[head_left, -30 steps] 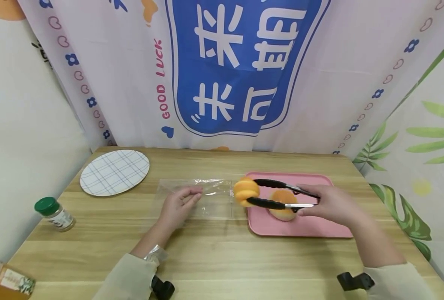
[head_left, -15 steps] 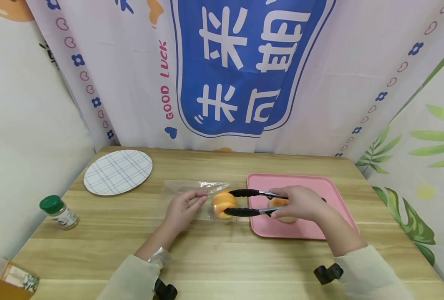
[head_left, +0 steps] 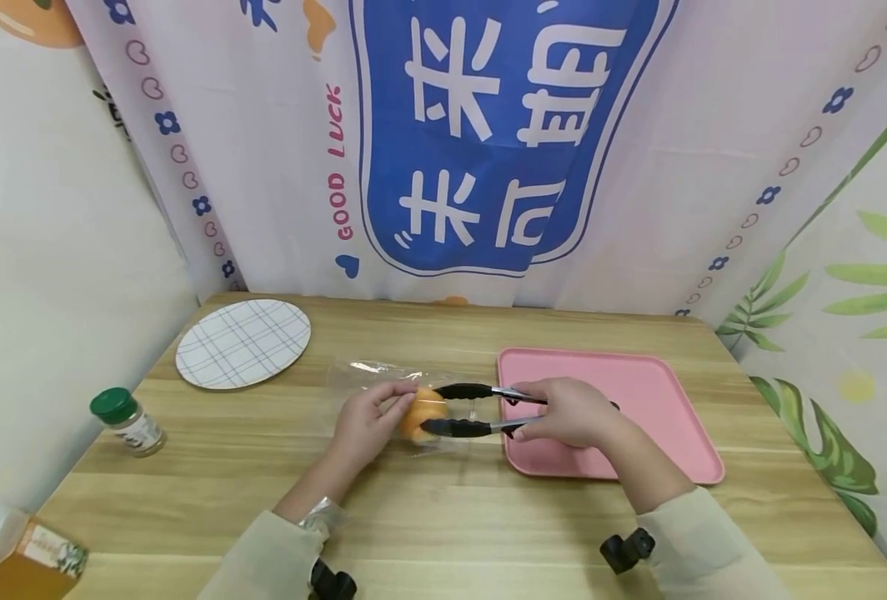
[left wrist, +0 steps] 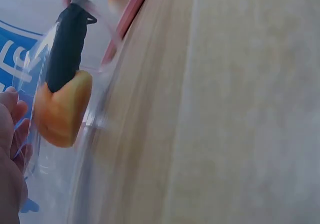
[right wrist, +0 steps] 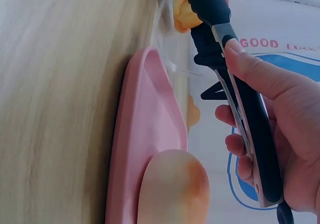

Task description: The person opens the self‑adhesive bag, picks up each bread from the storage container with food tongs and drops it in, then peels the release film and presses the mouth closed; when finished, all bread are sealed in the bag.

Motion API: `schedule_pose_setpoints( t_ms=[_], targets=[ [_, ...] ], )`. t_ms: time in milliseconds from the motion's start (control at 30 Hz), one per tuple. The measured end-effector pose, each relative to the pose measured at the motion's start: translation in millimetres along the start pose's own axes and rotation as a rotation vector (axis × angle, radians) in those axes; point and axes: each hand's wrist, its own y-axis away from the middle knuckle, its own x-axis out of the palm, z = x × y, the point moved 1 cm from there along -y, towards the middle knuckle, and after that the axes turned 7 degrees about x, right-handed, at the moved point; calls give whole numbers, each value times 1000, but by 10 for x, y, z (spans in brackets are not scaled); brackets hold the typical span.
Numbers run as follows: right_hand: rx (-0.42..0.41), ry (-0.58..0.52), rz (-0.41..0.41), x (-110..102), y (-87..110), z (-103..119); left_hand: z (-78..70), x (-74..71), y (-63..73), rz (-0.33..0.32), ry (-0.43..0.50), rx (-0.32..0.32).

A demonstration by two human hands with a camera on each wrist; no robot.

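Observation:
My right hand (head_left: 574,412) grips a pair of black-and-steel tongs (head_left: 462,428), pointing left. Between the tong tips is a small orange-yellow bread roll (head_left: 427,407), also seen in the left wrist view as a bread roll (left wrist: 62,116) behind clear film. My left hand (head_left: 364,425) pinches the edge of a clear plastic bag (head_left: 353,377), its fingertips right beside the roll. The roll and tong tips are inside the bag's mouth. In the right wrist view a round bun (right wrist: 175,191) lies on the pink tray (right wrist: 127,134); my right hand hides it in the head view.
A white checked oval plate (head_left: 243,343) lies at the back left. Nearer on the left stand a green-capped seasoning jar (head_left: 128,422) and a bottle of amber liquid (head_left: 27,554). A printed curtain (head_left: 263,167) hangs behind the wooden table (head_left: 428,525).
My right hand has moved left with the tongs, carrying the bread roll from beside the tray into the bag. The left hand has stayed at the bag.

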Motion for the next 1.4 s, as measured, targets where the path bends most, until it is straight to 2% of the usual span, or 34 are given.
schedule_pose_setpoints(
  t_ms=[67,367,633,867,1100,1233,1400],
  targets=[
    [11,-26,12,-4,1,-18,-2,-12,1,-8,4,-2],
    [-45,-103,18,43,-11,-59,-34,-22,13,-10,15,9],
    [-25,-52,0,115,-43,49,-42,6,22,-37,41,31],
    [-36,24,-26,203,-78,193,-77,8,19,-33,58,65],
    [-78,93,-76,214,-64,254,-173,-39,-4,-21,38,159],
    [-96,96,-85,209,-57,250,-224,-56,0,-11,27,172],
    [-61,46,-68,246,-62,192,-221,-54,25,-19,23,151]
  ],
)
